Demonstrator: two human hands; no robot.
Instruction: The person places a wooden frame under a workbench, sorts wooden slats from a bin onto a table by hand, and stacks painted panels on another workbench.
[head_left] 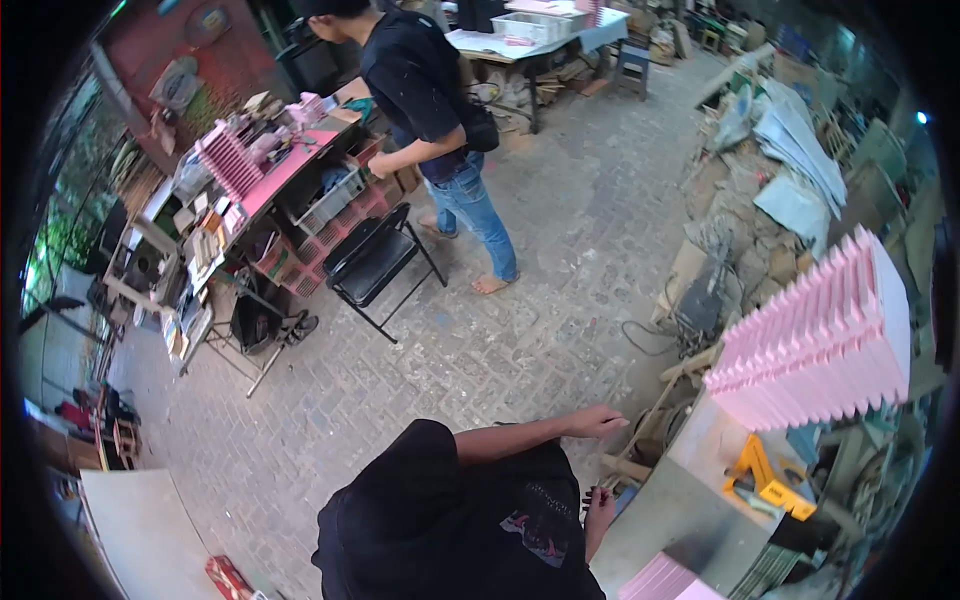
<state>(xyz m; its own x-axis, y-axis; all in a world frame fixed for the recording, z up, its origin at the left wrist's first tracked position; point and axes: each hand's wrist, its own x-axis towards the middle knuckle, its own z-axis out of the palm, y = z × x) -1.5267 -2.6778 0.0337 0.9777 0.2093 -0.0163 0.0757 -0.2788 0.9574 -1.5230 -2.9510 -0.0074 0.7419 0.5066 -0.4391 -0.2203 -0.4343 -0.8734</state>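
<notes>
My left hand (597, 421) reaches out from a black sleeve with its fingers curled closed. Anything inside it is hidden. Closer to my body, my right hand (600, 508) is partly covered by my shirt. Its fingers look bent around something small and dark that I cannot make out. Both hands are left of a worktable (690, 500). A tall stack of pink ridged pieces (810, 340) stands on that table, beside a yellow tool (768, 475). More pink sheets (665, 580) lie at its near end, below my right hand.
Another person (420, 100) stands beside a black folding chair (372, 262), near a cluttered pink-topped table (290, 165). Paved floor (480, 350) lies between us. Bags and scrap (770, 190) pile up along the right. A white board (150, 530) is at lower left.
</notes>
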